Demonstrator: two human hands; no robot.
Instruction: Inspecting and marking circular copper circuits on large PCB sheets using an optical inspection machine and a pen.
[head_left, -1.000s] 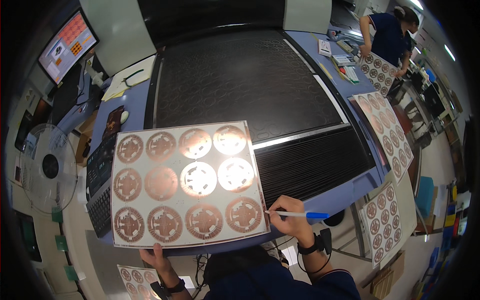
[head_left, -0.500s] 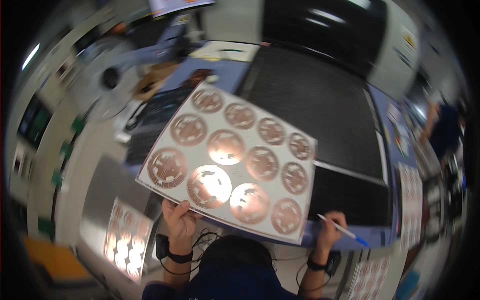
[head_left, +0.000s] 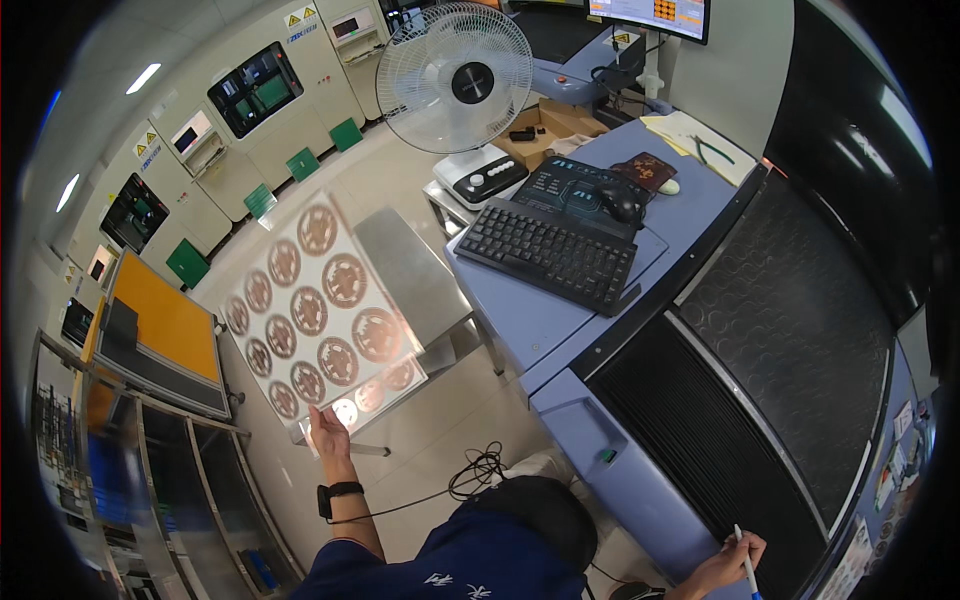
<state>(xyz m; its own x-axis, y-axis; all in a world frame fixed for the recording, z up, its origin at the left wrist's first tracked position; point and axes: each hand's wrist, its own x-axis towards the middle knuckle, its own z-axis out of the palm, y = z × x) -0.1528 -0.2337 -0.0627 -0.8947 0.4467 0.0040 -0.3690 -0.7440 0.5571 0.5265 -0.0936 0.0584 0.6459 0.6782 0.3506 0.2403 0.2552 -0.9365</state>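
My left hand (head_left: pixel 328 432) grips the near edge of a white circuit board panel (head_left: pixel 318 288) printed with rows of round copper patterns. The panel is held out to the left, tilted, above a metal table. Part of a second panel (head_left: pixel 378 393) with copper circles shows below it on that table; the rest is hidden. At the lower right, my right hand (head_left: pixel 728 566) holds a white pen (head_left: pixel 748 572) with a blue end, beside the black ribbed bed of the blue machine.
The metal table (head_left: pixel 408 265) stands left of the blue machine (head_left: pixel 590 430). On the machine's top lie a keyboard (head_left: pixel 548 252), a mouse (head_left: pixel 624 203) and pliers (head_left: pixel 712 150). A fan (head_left: pixel 460 90) stands behind. Metal racks (head_left: pixel 150 460) line the left, and a cable (head_left: pixel 478 470) hangs near me.
My view has turned left. The panel has swung from in front of me, over the machine, to above the metal table on the left. The pen stays in my right hand.
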